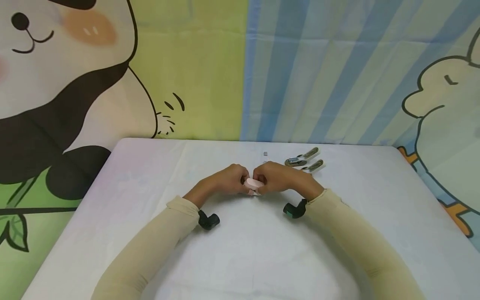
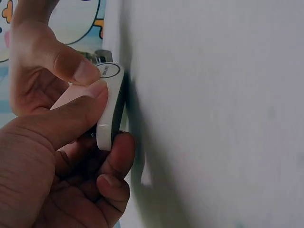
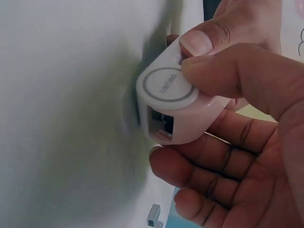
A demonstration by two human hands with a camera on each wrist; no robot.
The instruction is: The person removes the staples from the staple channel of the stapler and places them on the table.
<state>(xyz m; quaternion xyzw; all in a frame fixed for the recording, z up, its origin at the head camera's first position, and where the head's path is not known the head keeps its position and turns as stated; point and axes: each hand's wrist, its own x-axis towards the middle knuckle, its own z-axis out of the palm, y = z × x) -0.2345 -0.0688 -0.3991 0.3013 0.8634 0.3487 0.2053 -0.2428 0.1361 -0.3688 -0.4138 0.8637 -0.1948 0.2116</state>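
Observation:
A small pink and white stapler is held between both hands above the white table. Pinching one end of it is the left hand, with its thumb on top and fingers curled beneath. The right hand grips the other end, its thumb next to the left thumb. In the right wrist view, the stapler shows a round grey-ringed logo and a dark opening at its end with metal inside. From the left wrist, its white side and dark edge are visible. The fingers hide much of its body.
Beyond the hands lies a small grey block of staples; a U-shaped metal piece shows in the right wrist view. Slim dark-handled tools lie at the back right. A cartoon-printed curtain hangs behind the table.

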